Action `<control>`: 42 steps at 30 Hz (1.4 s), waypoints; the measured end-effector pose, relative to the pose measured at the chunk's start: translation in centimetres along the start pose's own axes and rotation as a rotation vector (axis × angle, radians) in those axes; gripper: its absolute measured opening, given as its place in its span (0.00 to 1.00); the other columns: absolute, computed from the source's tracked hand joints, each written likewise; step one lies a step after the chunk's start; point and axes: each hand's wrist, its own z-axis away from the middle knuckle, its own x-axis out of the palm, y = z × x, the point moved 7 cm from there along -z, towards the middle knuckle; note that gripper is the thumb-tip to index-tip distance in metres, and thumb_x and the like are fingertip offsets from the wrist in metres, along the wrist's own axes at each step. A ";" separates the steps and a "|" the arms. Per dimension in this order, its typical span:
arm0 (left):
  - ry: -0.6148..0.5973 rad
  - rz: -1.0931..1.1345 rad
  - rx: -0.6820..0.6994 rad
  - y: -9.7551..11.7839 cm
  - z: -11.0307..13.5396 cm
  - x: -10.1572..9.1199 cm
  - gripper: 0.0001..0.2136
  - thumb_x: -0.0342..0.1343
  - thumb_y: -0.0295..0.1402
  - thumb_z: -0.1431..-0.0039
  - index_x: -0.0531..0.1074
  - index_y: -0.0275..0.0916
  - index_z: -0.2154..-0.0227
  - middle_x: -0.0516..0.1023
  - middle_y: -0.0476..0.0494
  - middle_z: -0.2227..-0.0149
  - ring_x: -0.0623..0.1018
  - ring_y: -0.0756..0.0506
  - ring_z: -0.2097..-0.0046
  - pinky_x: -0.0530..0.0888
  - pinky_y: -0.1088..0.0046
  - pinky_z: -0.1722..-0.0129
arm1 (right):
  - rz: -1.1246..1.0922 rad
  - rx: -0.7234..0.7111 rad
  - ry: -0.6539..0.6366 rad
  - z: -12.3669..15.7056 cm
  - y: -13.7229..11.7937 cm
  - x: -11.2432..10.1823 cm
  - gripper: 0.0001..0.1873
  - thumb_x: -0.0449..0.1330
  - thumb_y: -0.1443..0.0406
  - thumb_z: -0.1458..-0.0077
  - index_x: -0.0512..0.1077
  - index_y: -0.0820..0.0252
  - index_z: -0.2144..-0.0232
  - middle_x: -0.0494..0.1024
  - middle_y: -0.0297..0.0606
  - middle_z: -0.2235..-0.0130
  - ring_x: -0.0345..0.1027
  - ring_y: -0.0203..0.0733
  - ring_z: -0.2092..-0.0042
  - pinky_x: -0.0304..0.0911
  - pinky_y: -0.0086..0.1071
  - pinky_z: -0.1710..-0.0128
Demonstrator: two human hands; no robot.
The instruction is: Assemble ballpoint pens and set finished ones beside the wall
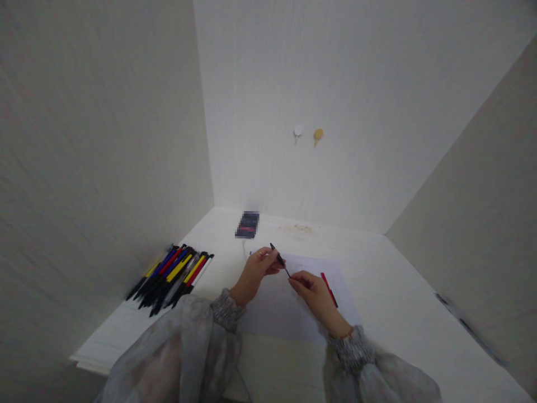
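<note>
My left hand (pixel 263 262) is closed around a black pen barrel (pixel 280 259), which tilts with its upper end away from me. From the barrel's lower end a thin dark refill (pixel 287 273) reaches toward my right hand (pixel 309 288). The thumb and forefinger of that hand pinch the refill's far end. Both hands are above a white sheet of paper (pixel 285 319). A red and black pen (pixel 329 289) lies on the sheet just right of my right hand, partly hidden by it.
On the left of the white table (pixel 403 302) lies a pile of several coloured pens (pixel 172 277). A dark phone-like object (pixel 247 225), blurred, sits at the back with a cable. Brownish crumbs (pixel 302 228) lie near the back wall, which bears two hooks (pixel 318 134). Walls enclose both sides.
</note>
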 end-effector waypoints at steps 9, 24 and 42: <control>-0.107 -0.051 -0.013 -0.6 0.8 1.6 0.12 0.56 0.40 0.55 0.66 0.35 0.72 0.76 0.43 0.69 0.75 0.49 0.69 0.68 0.74 0.68 | 0.261 -0.249 0.249 1.0 -2.4 -1.6 0.09 0.53 0.62 0.51 0.65 0.61 0.67 0.70 0.35 0.73 0.63 0.36 0.70 0.60 0.30 0.68; -0.023 0.397 -0.168 -2.7 -0.4 0.0 0.06 0.54 0.30 0.50 0.62 0.35 0.72 0.75 0.41 0.68 0.76 0.50 0.67 0.72 0.79 0.68 | 0.395 -0.188 0.438 0.6 -2.5 -7.0 0.14 0.47 0.60 0.48 0.69 0.62 0.70 0.73 0.39 0.70 0.66 0.37 0.67 0.59 0.30 0.65; 0.130 0.532 -0.169 -3.0 -1.0 -1.3 0.03 0.52 0.27 0.49 0.63 0.35 0.73 0.76 0.41 0.69 0.76 0.50 0.66 0.73 0.79 0.68 | 1.267 -0.059 -0.061 -1.1 1.5 -1.5 0.11 0.48 0.72 0.50 0.70 0.65 0.74 0.71 0.44 0.70 0.63 0.41 0.65 0.51 0.31 0.66</control>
